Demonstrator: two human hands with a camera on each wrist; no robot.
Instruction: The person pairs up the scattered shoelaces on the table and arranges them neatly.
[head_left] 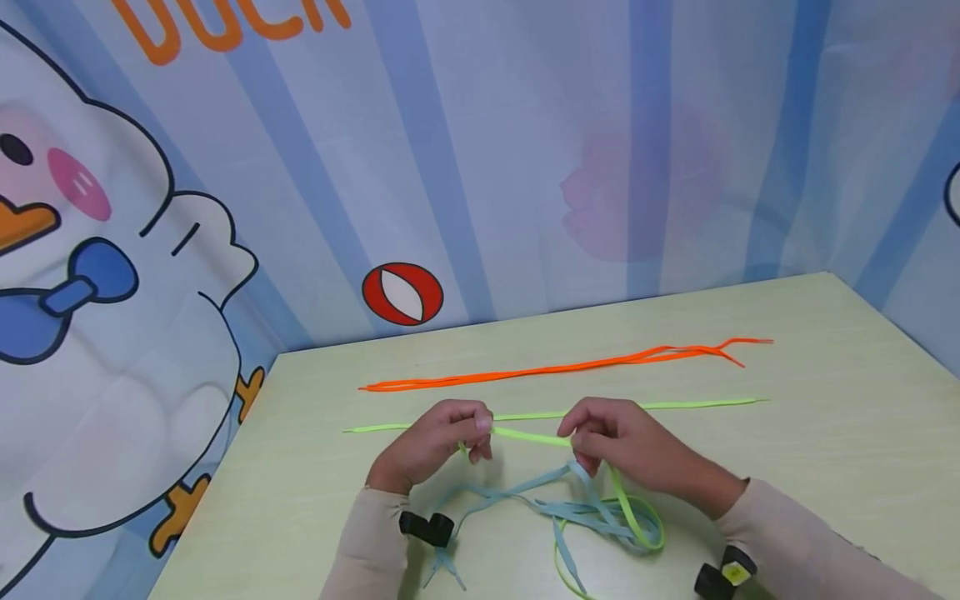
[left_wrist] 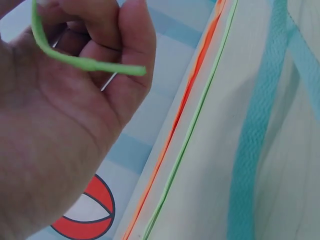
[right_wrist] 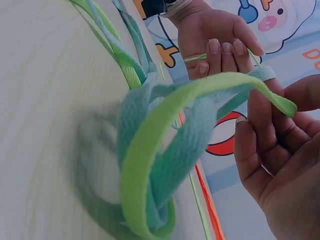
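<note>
Between my two hands a yellow-green shoelace [head_left: 531, 436] is stretched in a short span. My left hand [head_left: 442, 437] pinches it near one end, and the tipped end [left_wrist: 127, 69] sticks out across the palm in the left wrist view. My right hand [head_left: 630, 442] pinches the same lace between thumb and fingers. From there it drops in a loop [right_wrist: 135, 165] mixed with light blue laces [head_left: 592, 512], which hang and lie in a tangle below the right hand. One blue strand passes up to the right fingers in the right wrist view.
Orange laces [head_left: 517, 372] lie stretched across the back of the pale table [head_left: 300, 467]. In front of them a second yellow-green lace [head_left: 705, 404] lies straight, partly behind the hands. A printed cloth [head_left: 525, 167] stands behind the table. Black bands [head_left: 426, 527] are on both wrists.
</note>
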